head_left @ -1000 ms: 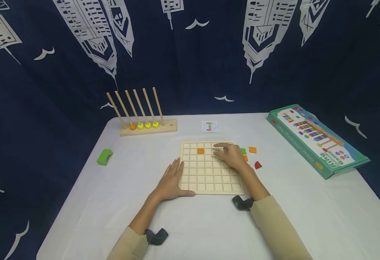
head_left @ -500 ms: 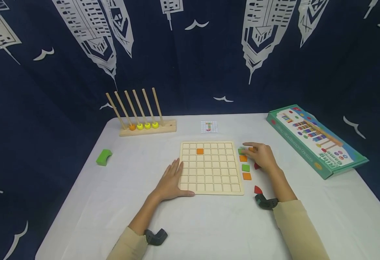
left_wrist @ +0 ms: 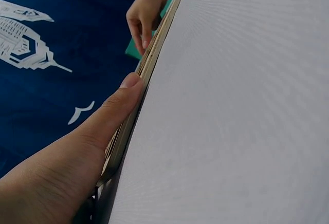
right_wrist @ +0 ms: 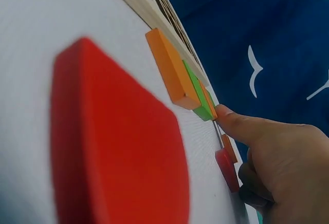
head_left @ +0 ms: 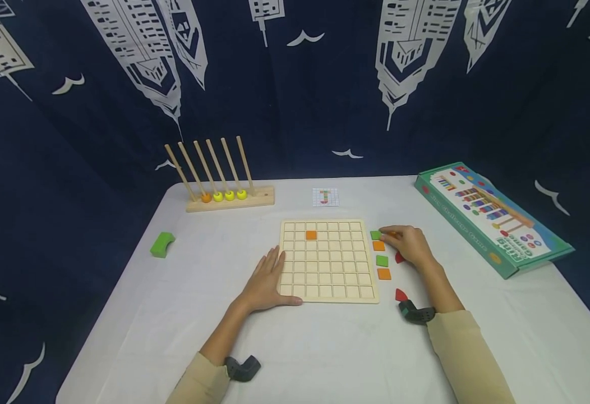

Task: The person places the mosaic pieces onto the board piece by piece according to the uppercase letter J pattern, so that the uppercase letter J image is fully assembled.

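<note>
A pale wooden grid board (head_left: pixel 325 264) lies on the white table, with an orange square tile (head_left: pixel 311 235) in one upper cell. My left hand (head_left: pixel 262 286) rests spread along its lower left corner; the left wrist view shows the thumb (left_wrist: pixel 115 100) on the board's edge. Beside the board's right side, my right hand (head_left: pixel 410 244) pinches the right edge of a green square tile (head_left: pixel 375 235). Below that tile lie an orange tile (head_left: pixel 378 246), a second green tile (head_left: pixel 382 261) and another orange tile (head_left: pixel 384 274).
Red rounded pieces (head_left: pixel 401 294) lie near the right wrist, one large in the right wrist view. A peg stand (head_left: pixel 229 205) with beads, a small pattern card (head_left: pixel 325 197) and a green game box (head_left: pixel 492 219) stand farther back. A green curved block (head_left: pixel 162 244) sits left.
My right hand has moved right from above the board to the tiles beside it, and its fingers have closed at the green tile. My left hand stays in place.
</note>
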{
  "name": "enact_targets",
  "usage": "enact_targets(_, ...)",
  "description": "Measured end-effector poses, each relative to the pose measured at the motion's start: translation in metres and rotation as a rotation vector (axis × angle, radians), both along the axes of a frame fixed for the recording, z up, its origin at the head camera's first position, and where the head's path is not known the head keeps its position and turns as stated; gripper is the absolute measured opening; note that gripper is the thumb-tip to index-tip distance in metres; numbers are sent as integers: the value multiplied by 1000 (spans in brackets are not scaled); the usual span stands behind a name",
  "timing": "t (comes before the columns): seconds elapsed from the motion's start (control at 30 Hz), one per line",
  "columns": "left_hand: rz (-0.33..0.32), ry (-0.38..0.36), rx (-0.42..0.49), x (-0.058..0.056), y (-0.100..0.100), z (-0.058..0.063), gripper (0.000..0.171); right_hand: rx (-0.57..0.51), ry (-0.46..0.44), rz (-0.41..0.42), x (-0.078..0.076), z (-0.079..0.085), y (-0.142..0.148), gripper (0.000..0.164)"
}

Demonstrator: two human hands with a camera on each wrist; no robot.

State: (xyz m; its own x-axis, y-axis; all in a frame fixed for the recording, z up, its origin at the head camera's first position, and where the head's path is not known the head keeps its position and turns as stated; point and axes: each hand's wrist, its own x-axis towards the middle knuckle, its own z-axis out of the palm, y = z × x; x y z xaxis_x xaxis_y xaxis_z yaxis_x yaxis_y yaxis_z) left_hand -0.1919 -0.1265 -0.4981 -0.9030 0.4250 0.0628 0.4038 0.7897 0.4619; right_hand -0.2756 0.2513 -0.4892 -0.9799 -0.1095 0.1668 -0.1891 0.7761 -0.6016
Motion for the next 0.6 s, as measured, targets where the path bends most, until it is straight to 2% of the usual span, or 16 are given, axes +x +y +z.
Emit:
enact_targets(0.27,-5,-4,-12,-1,-1,0,128,53,78,-54,1,0,-1,35)
enact_targets(0.47,-3,-4,-14,-1,-2,1,128,76,84,-47,1,-1,-2,36)
enact_targets(0.6,0,-9,-14,0,-2,1,128,43,76,-64,5,1,-7,37)
